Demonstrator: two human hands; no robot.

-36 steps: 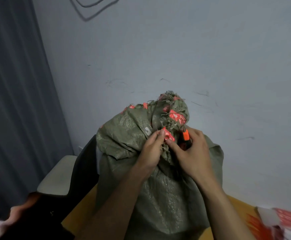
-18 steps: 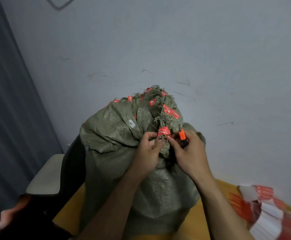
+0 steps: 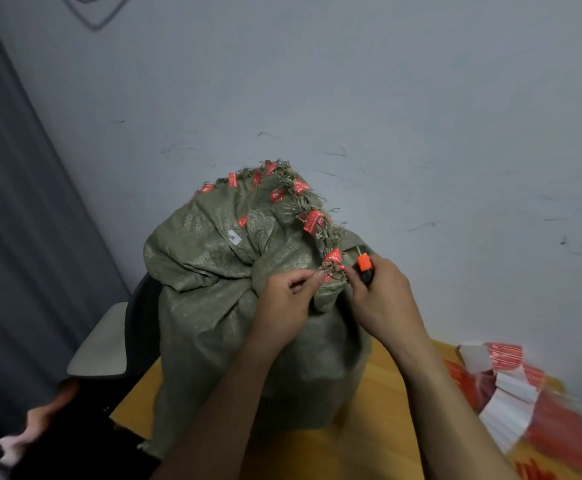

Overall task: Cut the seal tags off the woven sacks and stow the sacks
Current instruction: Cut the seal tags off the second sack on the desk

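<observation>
A bulging olive-green woven sack [image 3: 220, 306] stands upright on the wooden table [image 3: 379, 403], its frayed mouth gathered at the top. Several red seal tags [image 3: 314, 220] hang along the frayed edge. My left hand [image 3: 282, 299] pinches the frayed edge just below one red tag [image 3: 333, 257]. My right hand [image 3: 381, 299] grips a small cutter with an orange tip [image 3: 364, 263], held right beside that tag. The cutter's blade is too small to make out.
A pile of red and white tags or papers [image 3: 511, 386] lies on the table at the right. A black chair with a pale seat [image 3: 106, 341] stands left of the sack, beside a dark curtain [image 3: 12, 237]. A plain wall is close behind.
The camera view has shifted, so the sack sits lower and more to the right. Both hands stay at the same tag on the sack's neck, the cutter still beside it.
</observation>
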